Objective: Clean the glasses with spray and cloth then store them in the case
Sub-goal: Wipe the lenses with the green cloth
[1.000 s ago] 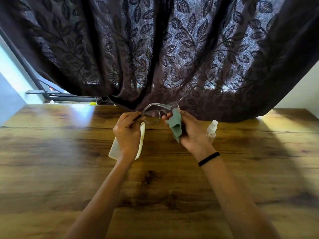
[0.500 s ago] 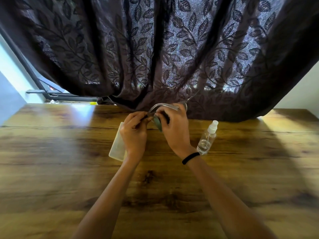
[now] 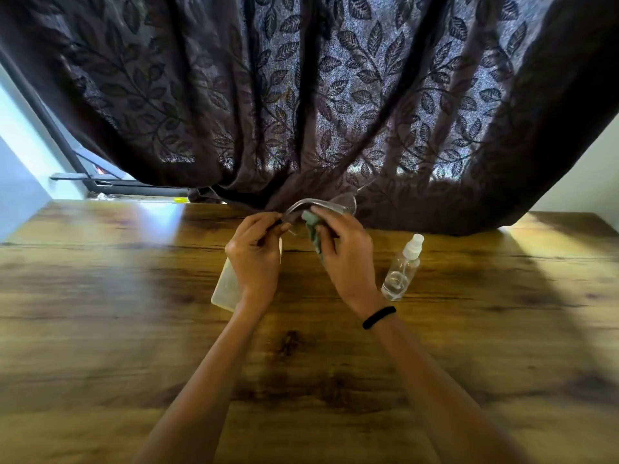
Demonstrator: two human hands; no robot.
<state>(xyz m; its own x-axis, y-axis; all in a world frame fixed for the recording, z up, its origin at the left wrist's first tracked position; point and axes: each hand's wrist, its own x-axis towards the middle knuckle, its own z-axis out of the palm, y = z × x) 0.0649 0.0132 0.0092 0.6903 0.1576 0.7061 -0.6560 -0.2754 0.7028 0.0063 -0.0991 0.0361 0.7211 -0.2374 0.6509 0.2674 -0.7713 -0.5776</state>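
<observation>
A pale, translucent, flat rectangular plastic case [image 3: 225, 286] is lying on the brown wood-grain counter [image 3: 100, 296]. Its near corner is showing, and its far part is lying hidden under the left hand. Whether it is holding anything cannot be told.

The left hand [image 3: 255, 259] is hovering over the case, its fingers and thumb curling together and pinching the left end of the clear-framed glasses [image 3: 313, 205]. The glasses are being held up above the far part of the counter, in front of the dark leaf-patterned curtain [image 3: 335, 95]. Their long axis is running left to right, and one thin temple arm is pointing up and to the right against the curtain.

A small grey-green cloth [image 3: 314, 231] is lying against the glasses and hanging down between the two hands. The right hand [image 3: 346, 262] is curling its fingers round the cloth and pressing it onto the frame. A black band [image 3: 379, 317] is sitting on that wrist.

Just to the right, apart from the hand, a small clear plastic spray bottle [image 3: 401, 274] with a white nozzle is standing on the counter. It is holding a little clear liquid at the bottom, and a thin tube is running down inside.
</observation>
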